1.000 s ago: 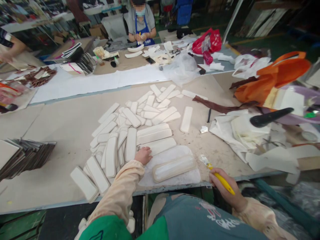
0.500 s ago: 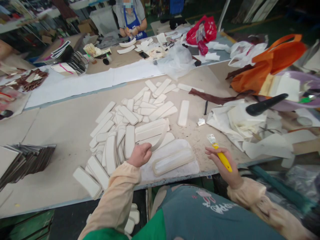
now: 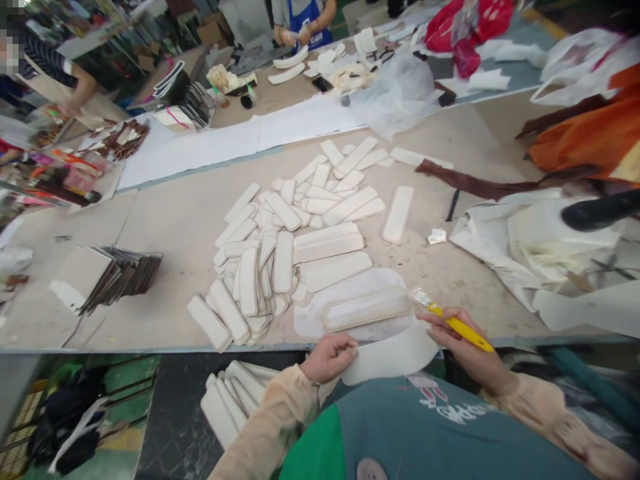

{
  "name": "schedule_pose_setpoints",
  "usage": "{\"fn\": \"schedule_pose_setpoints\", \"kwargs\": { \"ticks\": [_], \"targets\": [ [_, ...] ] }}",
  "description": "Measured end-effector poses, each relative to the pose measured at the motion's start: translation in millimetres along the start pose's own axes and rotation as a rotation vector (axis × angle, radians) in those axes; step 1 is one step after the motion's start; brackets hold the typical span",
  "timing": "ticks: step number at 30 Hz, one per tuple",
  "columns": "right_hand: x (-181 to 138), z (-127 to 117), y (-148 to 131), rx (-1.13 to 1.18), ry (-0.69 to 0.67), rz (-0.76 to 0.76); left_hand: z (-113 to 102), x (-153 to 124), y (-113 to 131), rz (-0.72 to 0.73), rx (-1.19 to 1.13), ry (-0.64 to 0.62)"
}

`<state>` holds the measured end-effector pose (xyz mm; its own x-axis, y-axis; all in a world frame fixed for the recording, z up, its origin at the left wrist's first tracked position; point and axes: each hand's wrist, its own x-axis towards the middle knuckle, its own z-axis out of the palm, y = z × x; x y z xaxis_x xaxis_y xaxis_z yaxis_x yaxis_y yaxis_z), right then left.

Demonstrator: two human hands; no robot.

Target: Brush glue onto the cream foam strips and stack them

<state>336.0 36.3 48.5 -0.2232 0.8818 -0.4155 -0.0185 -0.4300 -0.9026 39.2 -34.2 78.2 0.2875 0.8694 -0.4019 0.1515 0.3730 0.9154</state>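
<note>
My left hand (image 3: 329, 358) pinches the left end of a thin, curved off-white strip (image 3: 393, 355) at the table's front edge, close to my apron. With a yellow-handled brush (image 3: 466, 331) in its grip, my right hand (image 3: 467, 347) has fingertips at the strip's right end. The brush's whitish bristle end points left, towards a long rounded piece (image 3: 367, 311) lying on a white sheet (image 3: 309, 323). Left of and behind that sheet is a loose pile of off-white rounded strips (image 3: 283, 211), with two larger pieces (image 3: 330, 244) at its right side.
A stack of dark-edged panels (image 3: 113, 277) stands on the left. At the right are a white container (image 3: 565, 230), a brown cloth strip (image 3: 465, 180) and an orange bag (image 3: 580, 143). More pale pieces (image 3: 233, 397) lie below the table edge. Across the table, a person in a blue apron (image 3: 307, 23) works.
My left hand has brought the thin strip from beside the pile to the front edge. My right hand, still holding the brush, has come to its other end. The view has shifted left.
</note>
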Motion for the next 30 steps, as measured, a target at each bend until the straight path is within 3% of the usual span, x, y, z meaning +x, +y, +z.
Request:
{"fn": "schedule_pose_setpoints", "kwargs": {
  "ticks": [4, 7, 11, 14, 20, 30],
  "targets": [
    [8, -6, 8, -0.094, 0.087, -0.089, 2, -18, -25, -0.215, -0.477, 0.100],
    [22, 0, 10, -0.188, 0.101, -0.214, -5, -16, -39, -0.256, -0.601, 0.308],
    [47, 13, 14, -0.369, 0.088, -0.322, -22, 9, -47, -0.281, -0.348, 0.645],
    [65, 19, 18, -0.507, 0.079, -0.385, -33, 30, -50, -0.342, -0.006, 0.764],
    [80, 20, 22, -0.661, 0.110, -0.387, -42, 48, -57, -0.431, 0.391, 0.720],
    [86, 21, 29, -0.763, 0.134, -0.362, -44, 54, -65, -0.467, 0.516, 0.648]
  ]
}}
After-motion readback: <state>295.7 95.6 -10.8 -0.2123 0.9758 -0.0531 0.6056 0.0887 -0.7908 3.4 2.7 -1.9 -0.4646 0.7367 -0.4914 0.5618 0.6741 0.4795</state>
